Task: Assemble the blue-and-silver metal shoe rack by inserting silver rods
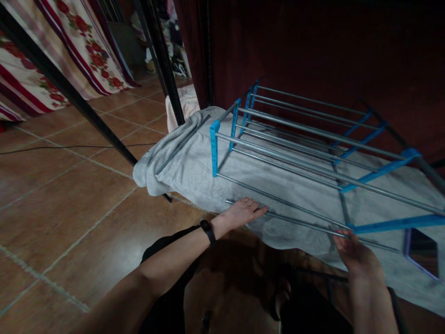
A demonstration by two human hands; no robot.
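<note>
A rack of thin metal rods and blue plastic side pieces (213, 146) lies on a grey towel (187, 167) spread on the floor. A loose metal rod (299, 221) rests on the towel in front of the rack. My left hand (241, 212), a black band on its wrist, lies on the rod's left end with fingers stretched flat. My right hand (354, 253) touches the same rod further right, beside a blue piece (396, 223); its fingers curl at the rod, but the grip is hidden.
A phone (422, 250) lies on the towel at the right. Black metal poles (69, 90) slant across the tiled floor (69, 199) at the left. Flowered fabric (69, 41) hangs at the back left; a dark red curtain (313, 46) stands behind the rack.
</note>
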